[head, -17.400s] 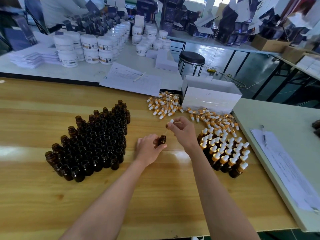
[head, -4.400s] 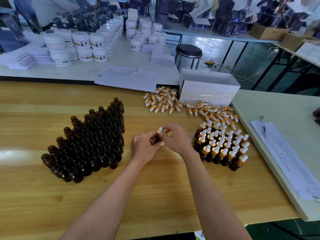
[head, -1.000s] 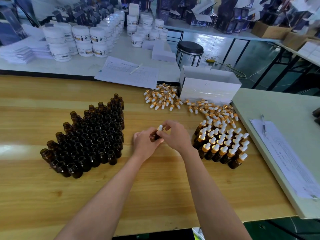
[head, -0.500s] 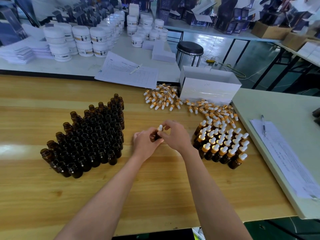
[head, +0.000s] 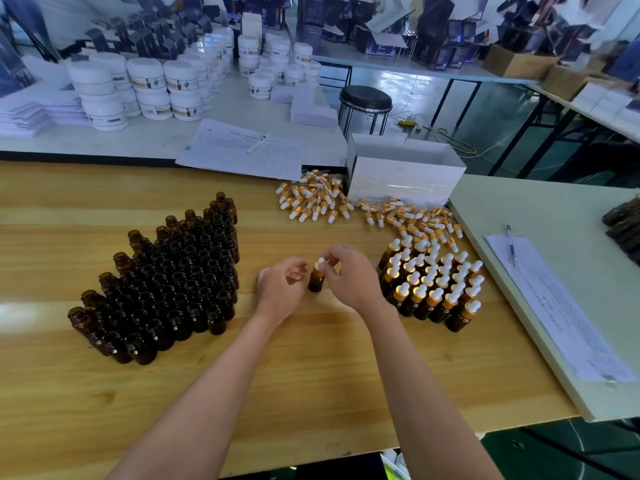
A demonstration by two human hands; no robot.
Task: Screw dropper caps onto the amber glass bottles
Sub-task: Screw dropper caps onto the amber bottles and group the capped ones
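Amber bottle in the middle, which way's it pointing?

>> Straight up, long axis vertical, neck on top. It stands on the wooden table, between the uncapped bottles and the capped bottles.

And the hands?

>> Right hand pinches the dropper cap on top, fingertips clamped round it. Left hand sits just beside, fingers loosely curled, holding nothing. Half a second ago it was wrapped round the glass, so it's let go.

Cap fully on?

>> Can't tell, the right fingers cover the collar. Only the white bulb shows.
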